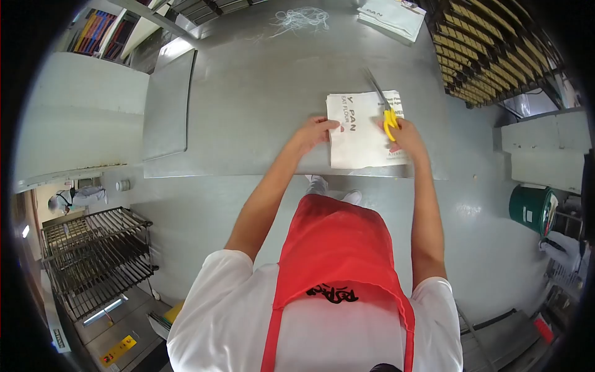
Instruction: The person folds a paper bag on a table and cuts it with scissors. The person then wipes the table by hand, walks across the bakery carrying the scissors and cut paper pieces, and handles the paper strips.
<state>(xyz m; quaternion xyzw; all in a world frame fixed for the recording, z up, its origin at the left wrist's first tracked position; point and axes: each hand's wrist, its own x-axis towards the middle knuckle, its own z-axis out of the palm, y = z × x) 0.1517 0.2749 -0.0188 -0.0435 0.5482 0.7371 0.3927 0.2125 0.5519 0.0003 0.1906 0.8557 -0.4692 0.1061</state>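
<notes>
A white printed flour sack (353, 146), flat and folded, lies at the front edge of the metal table (260, 93). My left hand (314, 133) is at the sack's left edge, with the thumb on top and the other fingers partly hidden. Yellow-handled scissors (390, 119) are in my right hand (406, 137), over the sack's right side. Their blades point away from me, past the sack's far edge. Whether the blades touch the sack is unclear.
Loose white string (300, 20) lies at the table's far side, with more folded sacks (393, 18) at the far right. A metal sheet (170, 102) is at the left. Racks (96, 254) and a green bin (528, 209) stand around. A person (80, 197) is far left.
</notes>
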